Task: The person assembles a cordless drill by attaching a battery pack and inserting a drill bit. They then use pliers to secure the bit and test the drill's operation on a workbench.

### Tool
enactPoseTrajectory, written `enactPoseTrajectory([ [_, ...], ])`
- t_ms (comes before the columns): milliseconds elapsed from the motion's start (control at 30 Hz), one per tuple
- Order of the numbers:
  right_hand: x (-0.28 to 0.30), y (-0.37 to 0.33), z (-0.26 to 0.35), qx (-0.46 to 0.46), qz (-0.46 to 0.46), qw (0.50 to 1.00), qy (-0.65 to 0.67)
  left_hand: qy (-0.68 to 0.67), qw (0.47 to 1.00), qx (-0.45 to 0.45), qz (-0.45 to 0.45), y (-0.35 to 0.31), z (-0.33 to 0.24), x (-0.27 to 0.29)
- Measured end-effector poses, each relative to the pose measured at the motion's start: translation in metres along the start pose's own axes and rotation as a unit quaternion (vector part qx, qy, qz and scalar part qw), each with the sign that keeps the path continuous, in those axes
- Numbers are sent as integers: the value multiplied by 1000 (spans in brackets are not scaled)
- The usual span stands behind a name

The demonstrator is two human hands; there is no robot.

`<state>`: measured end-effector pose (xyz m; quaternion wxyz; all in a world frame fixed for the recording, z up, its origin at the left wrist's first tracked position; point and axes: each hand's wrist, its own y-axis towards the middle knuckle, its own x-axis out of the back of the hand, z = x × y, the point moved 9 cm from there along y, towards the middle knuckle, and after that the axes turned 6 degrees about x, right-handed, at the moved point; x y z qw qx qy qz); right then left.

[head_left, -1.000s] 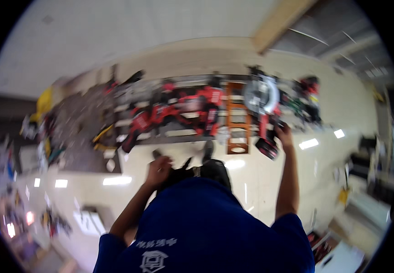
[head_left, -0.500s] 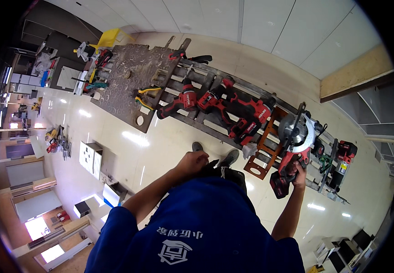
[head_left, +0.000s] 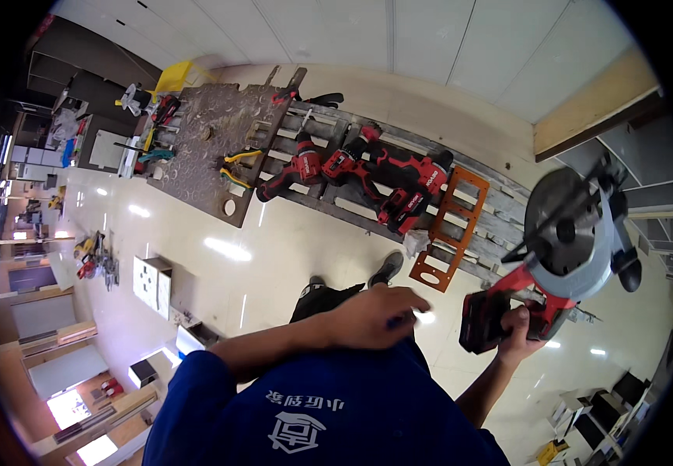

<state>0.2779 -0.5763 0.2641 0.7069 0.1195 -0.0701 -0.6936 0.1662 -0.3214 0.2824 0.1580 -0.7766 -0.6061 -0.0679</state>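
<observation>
My right hand (head_left: 517,335) is wrapped round the rear handle of a red and black cordless circular saw (head_left: 594,264). The saw hangs in the air at the right, tilted, with its round blade and grey metal base plate showing and its battery beside my wrist. In front of my chest is my left hand (head_left: 374,318), its fingers loosely bent and apart, and no tool shows in it. An orange template plate with cut-outs (head_left: 467,211) lies on the slatted bench (head_left: 500,221), left of the saw.
Red cordless drills (head_left: 303,169) and other red power tools (head_left: 406,182) lie mid-bench. Yellow-handled pliers (head_left: 239,159) rest by a patterned brown board (head_left: 212,155). A wall (head_left: 430,39) runs behind. White boxes (head_left: 152,283) stand on the floor at left; a shelf (head_left: 639,167) is at right.
My right hand has lifted the circular saw off the bench, up and to the right, closer to me. My left hand has moved right across my front.
</observation>
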Motion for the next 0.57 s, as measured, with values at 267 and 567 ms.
enactPoseTrajectory([
  [267, -187, -73, 97, 220, 130, 947, -195, -11, 982, -55, -179, -100, -40, 52],
  [567, -414, -312, 32, -84, 402, 903, 126, -221, 853, 57, -469, -321, 117, 137],
])
